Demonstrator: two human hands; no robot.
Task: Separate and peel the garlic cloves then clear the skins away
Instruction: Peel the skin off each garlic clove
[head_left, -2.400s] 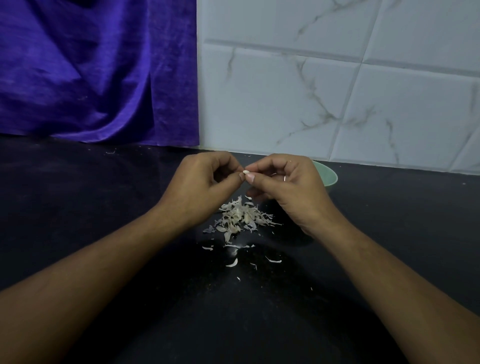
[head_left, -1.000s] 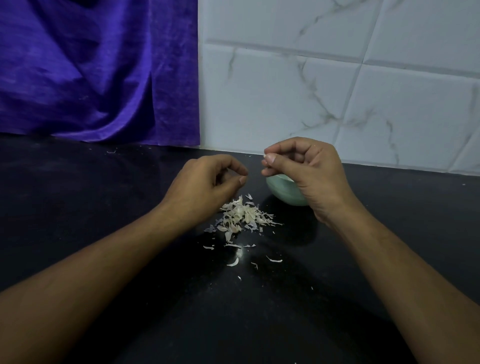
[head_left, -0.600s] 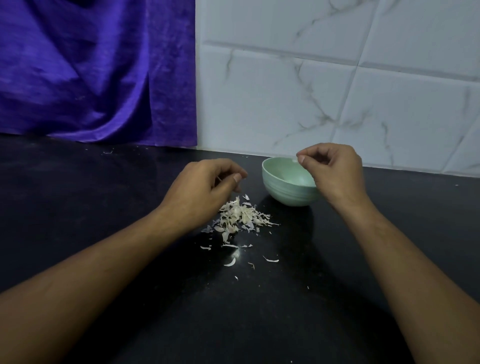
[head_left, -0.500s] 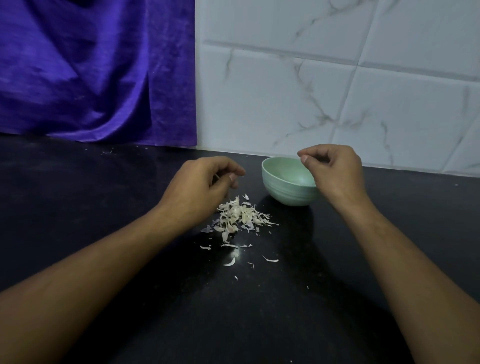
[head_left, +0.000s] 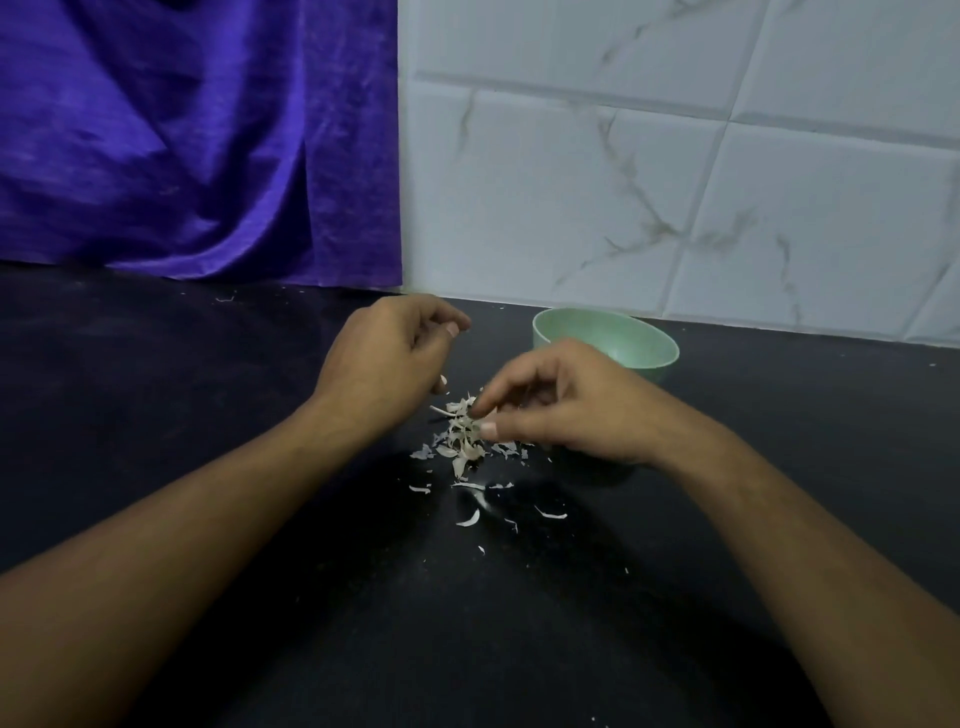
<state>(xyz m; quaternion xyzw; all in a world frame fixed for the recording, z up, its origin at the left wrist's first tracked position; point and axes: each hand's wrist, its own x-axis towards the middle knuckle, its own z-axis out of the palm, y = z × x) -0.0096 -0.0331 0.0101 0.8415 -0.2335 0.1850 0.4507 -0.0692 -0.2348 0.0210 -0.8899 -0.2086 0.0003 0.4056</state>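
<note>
A heap of pale garlic skins (head_left: 460, 441) lies on the black counter (head_left: 208, 415), with loose flakes (head_left: 469, 518) scattered nearer to me. My right hand (head_left: 566, 410) is down on the right side of the heap, forefinger and thumb tips closing on some skins. My left hand (head_left: 389, 358) hovers just left of the heap, fingers loosely curled, nothing visible in it. A mint-green bowl (head_left: 652, 340) stands behind my right hand, which hides its front; no clove shows in the visible part of the bowl.
A white marble-patterned tiled wall (head_left: 675, 182) rises behind the bowl. A purple cloth (head_left: 182, 145) hangs at the back left down to the counter. Tiny skin crumbs dot the counter in front of the heap.
My right hand has come back from above the bowl, down and to the left onto the skin heap. My left hand has stayed in about the same place.
</note>
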